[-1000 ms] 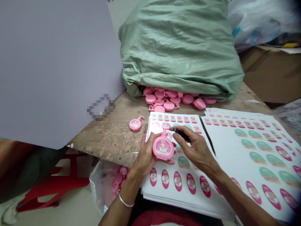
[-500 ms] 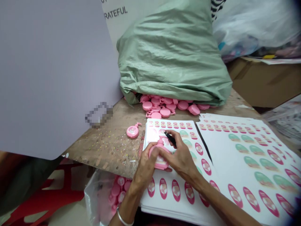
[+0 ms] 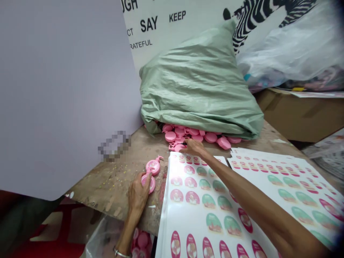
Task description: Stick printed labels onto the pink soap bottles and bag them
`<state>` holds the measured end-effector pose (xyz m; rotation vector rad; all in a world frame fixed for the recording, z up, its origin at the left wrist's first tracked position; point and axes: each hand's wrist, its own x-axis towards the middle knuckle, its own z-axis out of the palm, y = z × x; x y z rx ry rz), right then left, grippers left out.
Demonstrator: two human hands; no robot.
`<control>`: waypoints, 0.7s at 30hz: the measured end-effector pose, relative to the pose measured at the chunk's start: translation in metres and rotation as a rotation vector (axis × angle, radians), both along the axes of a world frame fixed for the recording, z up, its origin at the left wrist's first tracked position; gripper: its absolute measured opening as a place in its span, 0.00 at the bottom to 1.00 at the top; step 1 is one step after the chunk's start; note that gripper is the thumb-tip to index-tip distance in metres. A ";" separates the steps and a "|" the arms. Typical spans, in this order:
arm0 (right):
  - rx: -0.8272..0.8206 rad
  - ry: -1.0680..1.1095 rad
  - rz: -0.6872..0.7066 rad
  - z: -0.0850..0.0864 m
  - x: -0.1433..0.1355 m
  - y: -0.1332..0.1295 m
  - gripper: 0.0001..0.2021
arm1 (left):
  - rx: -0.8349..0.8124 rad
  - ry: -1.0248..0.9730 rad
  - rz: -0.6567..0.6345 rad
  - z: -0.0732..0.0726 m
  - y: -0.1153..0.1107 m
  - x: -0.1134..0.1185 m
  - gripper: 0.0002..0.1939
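My left hand holds a pink pump-bottle piece at the table's left part, close against another labelled pink piece. Reaching over the sticker sheets, my right hand is at the pile of pink pieces under the green sack. Its fingers are closed around a dark, thin tool and lie by a pink piece at the pile's front. Whether they also grip that piece cannot be made out.
A second stack of sticker sheets lies at the right. A clear bag with pink pieces is below the table edge. A pale panel stands at the left, a cardboard box at the right.
My hands have moved apart. The left carried the pink piece from over the sheets to the table at the left; the right went forward to the pile. The view has tilted up.
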<state>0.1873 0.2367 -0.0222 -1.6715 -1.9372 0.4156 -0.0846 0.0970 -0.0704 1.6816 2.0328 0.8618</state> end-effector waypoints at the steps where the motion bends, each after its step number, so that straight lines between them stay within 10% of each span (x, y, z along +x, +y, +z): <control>1: -0.019 -0.004 0.022 0.000 -0.002 0.006 0.20 | 0.067 0.040 0.011 -0.001 0.001 0.000 0.23; 6: -0.114 0.002 0.090 -0.004 -0.002 0.026 0.32 | 0.345 0.059 0.055 0.005 -0.002 0.009 0.20; 12: -0.142 0.138 0.039 0.010 0.000 0.020 0.28 | 0.311 -0.283 -0.111 0.030 -0.018 0.037 0.10; 17: -0.171 0.360 0.089 0.033 -0.003 -0.033 0.24 | 0.111 -0.754 -0.142 0.052 -0.023 0.063 0.13; 21: -0.502 0.692 0.310 0.040 -0.025 -0.104 0.23 | -0.076 -1.307 -0.241 0.060 -0.025 0.092 0.19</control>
